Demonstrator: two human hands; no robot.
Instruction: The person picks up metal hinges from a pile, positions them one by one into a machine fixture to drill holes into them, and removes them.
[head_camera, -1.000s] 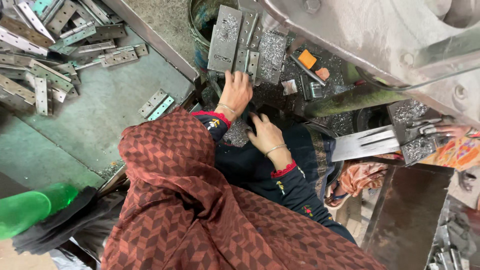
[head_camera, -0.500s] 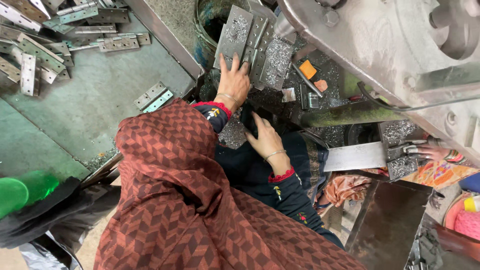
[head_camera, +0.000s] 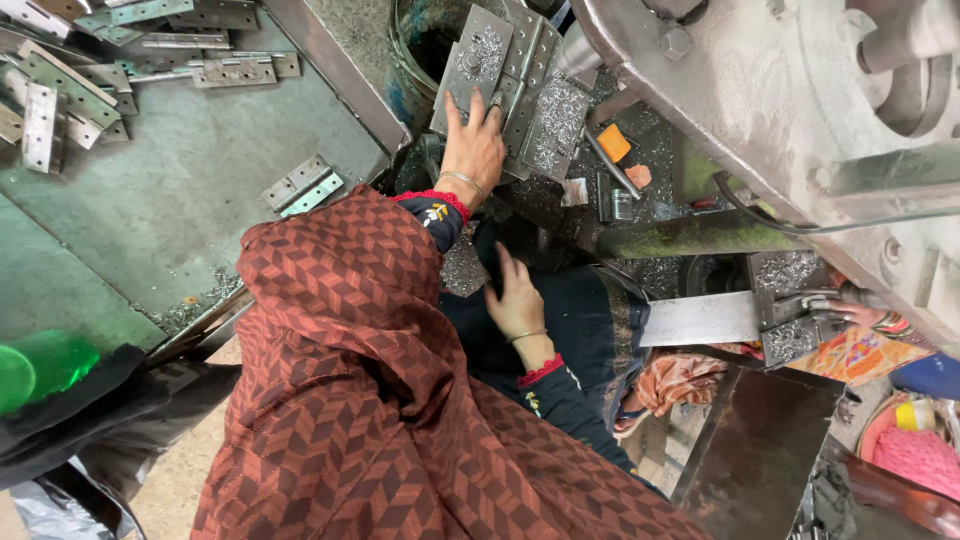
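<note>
My left hand (head_camera: 475, 150) has gone up onto the hinge plates (head_camera: 500, 70); my right hand (head_camera: 515, 300) has dropped low.

Against the frames a moment ago, I see the left hand now stretched further up, fingers spread flat against the grey hinge plates leaning beside the dark drum (head_camera: 420, 50). It presses them rather than gripping; whether a fingertip hooks an edge I cannot tell. The right hand has slid down to the dark cloth on my lap, fingers loosely extended, and I make out nothing held in it. To me this reads as steadying or picking from the stack. The red patterned shawl (head_camera: 350, 400) hides both forearms, metal swarf blurs the plate edges, and the machine body (head_camera: 780, 100) is cut off at the frame's top right.
</note>
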